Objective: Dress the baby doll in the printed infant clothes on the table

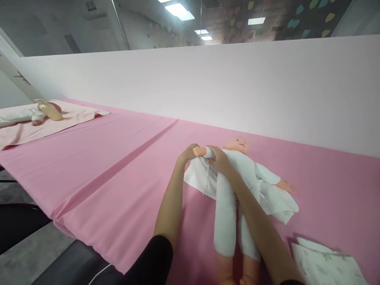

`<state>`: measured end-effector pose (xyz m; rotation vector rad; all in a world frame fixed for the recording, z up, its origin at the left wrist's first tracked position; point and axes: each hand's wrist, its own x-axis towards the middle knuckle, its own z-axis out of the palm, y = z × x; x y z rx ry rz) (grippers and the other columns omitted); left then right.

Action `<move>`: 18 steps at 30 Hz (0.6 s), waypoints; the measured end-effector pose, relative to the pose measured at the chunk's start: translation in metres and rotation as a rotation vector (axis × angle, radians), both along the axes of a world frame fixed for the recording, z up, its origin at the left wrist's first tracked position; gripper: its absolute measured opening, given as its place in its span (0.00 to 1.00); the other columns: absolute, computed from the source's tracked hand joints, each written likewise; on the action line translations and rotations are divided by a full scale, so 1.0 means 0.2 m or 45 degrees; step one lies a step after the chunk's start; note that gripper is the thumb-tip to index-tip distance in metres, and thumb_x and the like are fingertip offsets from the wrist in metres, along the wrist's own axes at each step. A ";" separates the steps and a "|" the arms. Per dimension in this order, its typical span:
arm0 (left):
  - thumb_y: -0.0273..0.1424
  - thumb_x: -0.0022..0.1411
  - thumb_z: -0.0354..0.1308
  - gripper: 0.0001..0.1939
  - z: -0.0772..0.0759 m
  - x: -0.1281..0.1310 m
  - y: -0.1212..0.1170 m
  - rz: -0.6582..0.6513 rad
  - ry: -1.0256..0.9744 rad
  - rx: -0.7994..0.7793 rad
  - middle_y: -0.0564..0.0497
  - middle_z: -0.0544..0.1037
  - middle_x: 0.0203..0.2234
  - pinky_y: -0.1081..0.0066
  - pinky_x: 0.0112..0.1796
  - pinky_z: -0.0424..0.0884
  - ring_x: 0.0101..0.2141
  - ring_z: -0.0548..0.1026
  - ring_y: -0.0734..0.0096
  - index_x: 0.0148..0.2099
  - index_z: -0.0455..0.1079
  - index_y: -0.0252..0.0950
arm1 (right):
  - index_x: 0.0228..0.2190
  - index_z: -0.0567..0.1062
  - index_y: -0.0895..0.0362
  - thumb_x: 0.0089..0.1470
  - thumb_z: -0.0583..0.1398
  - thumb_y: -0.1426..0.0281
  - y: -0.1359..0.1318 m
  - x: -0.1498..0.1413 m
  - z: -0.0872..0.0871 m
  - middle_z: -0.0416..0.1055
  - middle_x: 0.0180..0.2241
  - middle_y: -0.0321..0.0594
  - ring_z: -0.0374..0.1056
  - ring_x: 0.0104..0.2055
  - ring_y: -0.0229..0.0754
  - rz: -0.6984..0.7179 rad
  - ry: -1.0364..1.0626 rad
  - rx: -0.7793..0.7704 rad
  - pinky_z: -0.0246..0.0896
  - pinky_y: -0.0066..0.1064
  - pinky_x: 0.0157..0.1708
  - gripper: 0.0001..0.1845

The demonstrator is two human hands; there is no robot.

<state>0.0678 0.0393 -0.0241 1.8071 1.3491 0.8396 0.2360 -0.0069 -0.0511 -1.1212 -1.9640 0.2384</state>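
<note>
Folded patterned white cloth (323, 263) lies at the near right corner of the pink sheet (103, 186), just right of the person's right forearm. Far off to the left, a second doll (20, 115) rests on a pale pink towel (71, 116), with a tan bottle (50, 110) lying against it. Nothing stands between the hands and the work. At the middle right, the baby doll (237, 174) lies on its back in a white suit, head far, bare feet near, on a loose white garment (276, 202). Its one arm is raised toward the left. Left hand (187, 153) pinches the garment edge beside that arm's small fist; right hand (220, 159) is closed around the sleeve of that same arm.
</note>
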 end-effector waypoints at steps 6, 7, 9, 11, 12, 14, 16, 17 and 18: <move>0.20 0.43 0.52 0.17 0.15 -0.01 -0.10 -0.050 -0.225 -0.157 0.57 0.64 0.22 0.81 0.19 0.55 0.19 0.60 0.83 0.39 0.63 0.35 | 0.47 0.68 0.60 0.47 0.53 0.77 -0.02 0.01 0.00 0.68 0.46 0.50 0.62 0.48 0.51 -0.073 -0.132 0.011 0.57 0.45 0.50 0.23; 0.20 0.43 0.52 0.19 0.18 -0.01 -0.11 -0.051 -0.274 -0.176 0.57 0.64 0.22 0.80 0.20 0.57 0.19 0.62 0.82 0.41 0.62 0.36 | 0.47 0.67 0.60 0.47 0.53 0.77 -0.02 0.01 0.00 0.68 0.46 0.50 0.62 0.48 0.50 -0.082 -0.123 0.013 0.57 0.44 0.50 0.23; 0.21 0.43 0.52 0.23 0.23 0.01 -0.14 -0.048 -0.365 -0.186 0.56 0.64 0.25 0.79 0.21 0.61 0.21 0.66 0.80 0.44 0.61 0.38 | 0.47 0.67 0.60 0.49 0.52 0.76 -0.02 0.02 0.01 0.68 0.46 0.49 0.62 0.48 0.49 -0.107 -0.105 0.012 0.58 0.43 0.49 0.21; 0.22 0.43 0.52 0.25 0.27 0.02 -0.17 -0.055 -0.416 -0.145 0.54 0.65 0.29 0.78 0.23 0.64 0.24 0.67 0.78 0.46 0.61 0.40 | 0.47 0.66 0.59 0.52 0.51 0.75 -0.02 0.02 0.00 0.68 0.44 0.49 0.61 0.48 0.50 -0.133 -0.132 0.016 0.59 0.42 0.47 0.20; 0.22 0.43 0.52 0.25 0.28 0.02 -0.19 -0.068 -0.421 -0.119 0.54 0.65 0.30 0.77 0.23 0.64 0.24 0.68 0.78 0.47 0.60 0.41 | 0.47 0.65 0.60 0.53 0.50 0.74 -0.02 0.02 0.00 0.68 0.44 0.49 0.61 0.47 0.50 -0.148 -0.163 0.025 0.59 0.42 0.46 0.18; 0.22 0.43 0.51 0.26 0.31 0.04 -0.22 -0.117 -0.388 -0.085 0.54 0.65 0.30 0.77 0.24 0.64 0.25 0.68 0.77 0.47 0.60 0.42 | 0.45 0.65 0.60 0.54 0.50 0.73 -0.02 0.01 -0.01 0.68 0.42 0.50 0.61 0.45 0.50 -0.206 -0.244 0.052 0.59 0.42 0.46 0.16; 0.22 0.44 0.50 0.26 0.34 0.07 -0.27 -0.156 -0.316 -0.055 0.54 0.65 0.28 0.77 0.24 0.64 0.25 0.67 0.76 0.48 0.60 0.42 | 0.43 0.66 0.61 0.54 0.51 0.75 -0.02 -0.01 -0.03 0.67 0.41 0.50 0.60 0.44 0.50 -0.300 -0.359 0.077 0.58 0.41 0.46 0.14; 0.22 0.45 0.49 0.26 0.36 0.09 -0.30 -0.168 -0.272 -0.037 0.54 0.65 0.27 0.76 0.25 0.64 0.24 0.66 0.76 0.48 0.60 0.42 | 0.41 0.67 0.61 0.53 0.51 0.76 -0.02 -0.02 -0.03 0.66 0.40 0.51 0.59 0.44 0.50 -0.344 -0.435 0.087 0.58 0.42 0.47 0.13; 0.21 0.45 0.48 0.26 0.37 0.10 -0.32 -0.173 -0.229 -0.015 0.54 0.65 0.26 0.76 0.26 0.65 0.24 0.66 0.76 0.48 0.61 0.42 | 0.40 0.68 0.61 0.53 0.50 0.77 -0.02 -0.03 -0.04 0.66 0.39 0.52 0.59 0.43 0.51 -0.379 -0.513 0.097 0.57 0.43 0.47 0.12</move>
